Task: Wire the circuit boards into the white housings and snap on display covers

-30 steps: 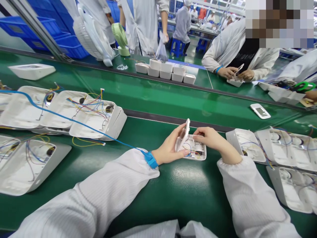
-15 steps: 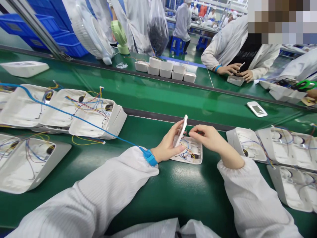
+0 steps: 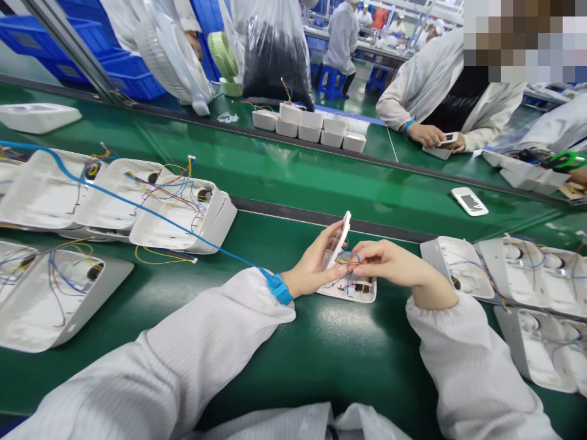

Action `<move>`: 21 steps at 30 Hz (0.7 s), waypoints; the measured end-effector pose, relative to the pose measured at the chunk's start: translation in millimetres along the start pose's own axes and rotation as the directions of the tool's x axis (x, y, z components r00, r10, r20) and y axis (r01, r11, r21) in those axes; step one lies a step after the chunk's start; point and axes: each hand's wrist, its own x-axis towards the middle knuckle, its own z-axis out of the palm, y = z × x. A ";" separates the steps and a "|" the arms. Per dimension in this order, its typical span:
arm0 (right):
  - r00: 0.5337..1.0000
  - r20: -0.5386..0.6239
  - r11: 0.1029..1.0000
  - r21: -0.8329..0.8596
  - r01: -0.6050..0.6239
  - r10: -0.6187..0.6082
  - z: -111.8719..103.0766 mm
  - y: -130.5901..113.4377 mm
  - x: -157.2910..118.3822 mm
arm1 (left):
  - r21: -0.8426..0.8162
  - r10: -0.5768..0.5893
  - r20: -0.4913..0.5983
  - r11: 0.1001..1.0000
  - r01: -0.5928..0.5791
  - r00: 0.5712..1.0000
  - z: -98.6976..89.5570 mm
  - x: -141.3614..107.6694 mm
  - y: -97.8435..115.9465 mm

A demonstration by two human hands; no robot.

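Observation:
A white plastic housing (image 3: pixel 348 295) lies on the green bench in front of me, with wires and small parts inside. My left hand (image 3: pixel 312 266) is closed on a white cover panel (image 3: pixel 340 239), holding it tilted up over the housing's left side. The left thumb reaches toward the wires. My right hand (image 3: pixel 385 263) pinches thin coloured wires (image 3: pixel 353 260) above the housing, its fingertips close to the left thumb. What lies under the right fingers is hidden. A blue wrist strap (image 3: pixel 279 288) with a cord circles my left wrist.
Open white housings with wires (image 3: pixel 178 214) stand in rows at left, with more housings (image 3: pixel 513 269) at right. A white display panel (image 3: pixel 469 201) lies on the green strip beyond. Small white boxes (image 3: pixel 309 131) line the far edge. Opposite, a co-worker's hands (image 3: pixel 440 137) hold a white part.
My right hand has come down and left, from above the housing onto the wires, and pinches them. The left hand keeps the cover panel tilted. Behind, the dark-filled plastic bag now sits lower and nearer.

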 end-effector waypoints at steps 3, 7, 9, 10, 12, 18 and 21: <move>0.999 -0.030 0.999 0.010 -0.031 0.031 -1.7 3.5 0.1 | -0.003 -0.017 -0.005 1.000 0.017 1.000 0.0 -0.3 0.2; 0.994 -0.112 0.951 -0.309 -0.018 -0.018 4.8 5.7 4.1 | -0.001 -0.034 -0.002 0.999 0.034 0.999 0.0 -1.1 -0.3; 0.989 -0.115 0.877 -0.479 0.030 -0.097 7.5 8.6 6.8 | 0.007 -0.033 -0.001 0.999 0.033 0.999 -0.3 -2.0 -0.5; 0.983 -0.115 0.834 -0.549 0.055 -0.140 8.4 10.7 8.2 | 0.020 -0.029 0.002 0.999 0.029 1.000 -0.5 -2.7 -0.6; 0.970 -0.128 0.742 -0.666 0.072 -0.209 9.5 15.4 10.3 | 0.074 -0.017 0.017 0.997 0.016 1.000 -1.2 -4.3 -0.9; 0.976 -0.146 0.653 -0.757 -0.004 -0.164 15.2 17.1 10.4 | 0.275 0.024 0.051 0.961 -0.037 0.998 -1.4 -7.5 0.9; 0.971 -0.222 0.609 -0.784 -0.125 -0.087 22.3 12.7 9.8 | 0.372 0.050 0.069 0.926 -0.073 0.996 -1.3 -6.8 5.4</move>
